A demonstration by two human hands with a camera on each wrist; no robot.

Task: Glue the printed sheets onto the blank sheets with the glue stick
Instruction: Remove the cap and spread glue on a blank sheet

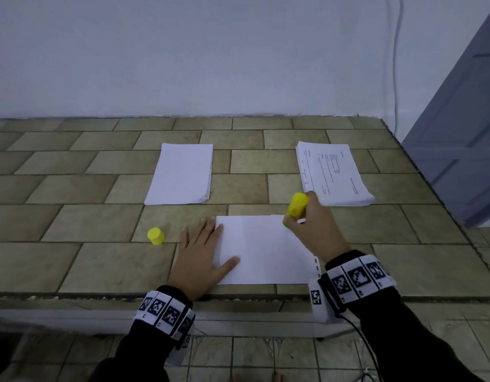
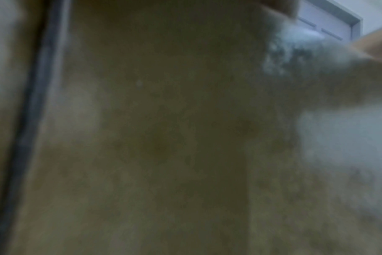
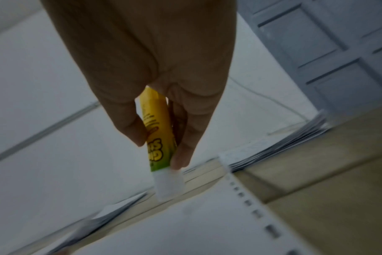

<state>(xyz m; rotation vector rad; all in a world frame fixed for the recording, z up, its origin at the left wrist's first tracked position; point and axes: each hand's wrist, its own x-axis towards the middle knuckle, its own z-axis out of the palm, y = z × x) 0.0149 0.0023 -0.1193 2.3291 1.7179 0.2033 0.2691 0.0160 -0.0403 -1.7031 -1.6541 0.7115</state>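
A white sheet (image 1: 261, 249) lies flat near the front edge of the tiled surface, blank side up, with printed marks showing along its right edge (image 3: 251, 203). My left hand (image 1: 203, 252) presses flat on its left edge, fingers straight. My right hand (image 1: 314, 227) grips the yellow glue stick (image 1: 296, 205) upright over the sheet's far right corner. In the right wrist view the white glue tip (image 3: 168, 184) touches the paper near that edge, below the stick's body (image 3: 158, 134). A stack of blank sheets (image 1: 181, 173) lies at the back centre, a stack of printed sheets (image 1: 333, 173) at the back right.
The yellow cap (image 1: 156, 236) stands on the tiles left of my left hand. A white wall rises behind the surface and a grey-blue door (image 1: 464, 128) stands at the right. The left wrist view is a blur of tile.
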